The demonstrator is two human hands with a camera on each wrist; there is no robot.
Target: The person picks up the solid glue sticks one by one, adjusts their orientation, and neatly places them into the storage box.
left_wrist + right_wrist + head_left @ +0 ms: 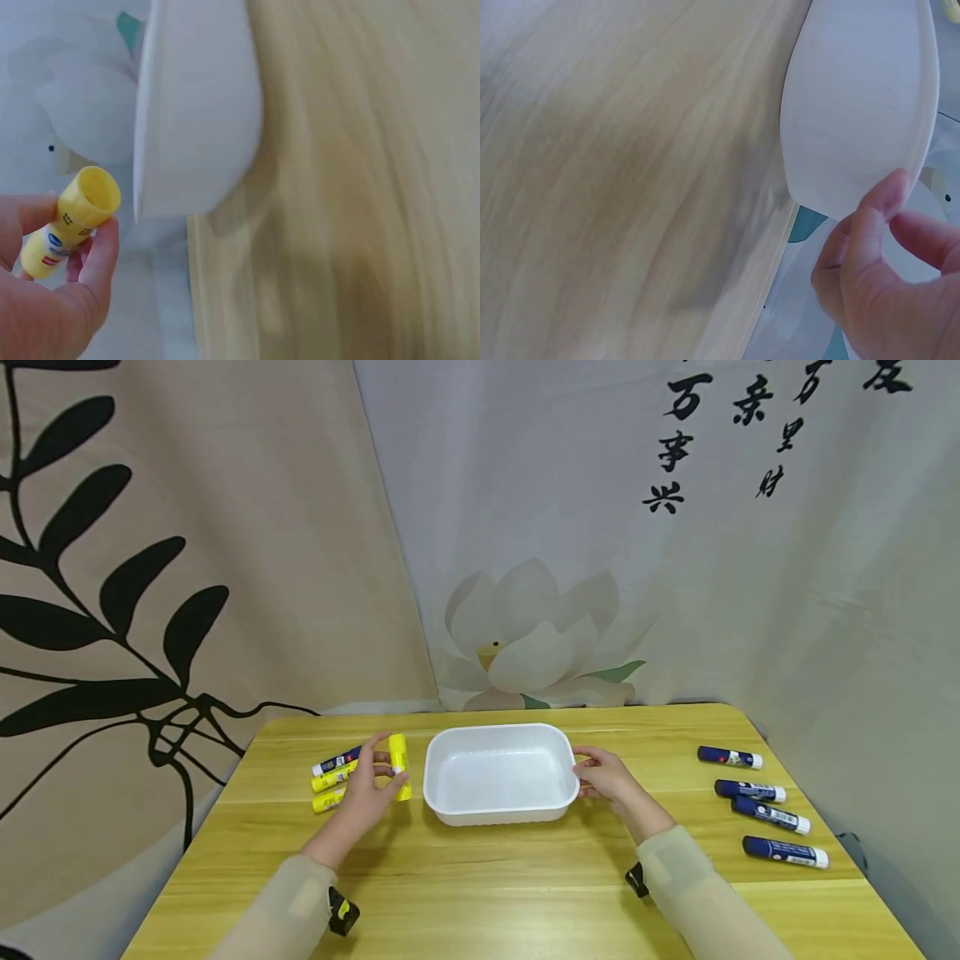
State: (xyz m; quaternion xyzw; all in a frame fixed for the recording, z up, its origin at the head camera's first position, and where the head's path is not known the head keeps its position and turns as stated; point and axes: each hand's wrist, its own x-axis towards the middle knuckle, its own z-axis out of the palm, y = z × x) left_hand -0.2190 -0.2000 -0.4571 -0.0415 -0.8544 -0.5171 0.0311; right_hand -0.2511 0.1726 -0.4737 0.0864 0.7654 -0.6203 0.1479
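Left hand: mine [365,797], thumb and fingers pinching a yellow glue stick [399,760].
Held stick: tilted in the left wrist view, just beside the tray's left end, apart from it.
Right hand: mine [611,777], pinching the tray's right rim.
Tray: white [501,777], upright on the wooden table [495,893], between my hands.
Left group: one blue stick [337,760] and two yellow sticks [330,779], partly behind my left hand.
Right group: four blue sticks [784,852], lying well apart from the tray.
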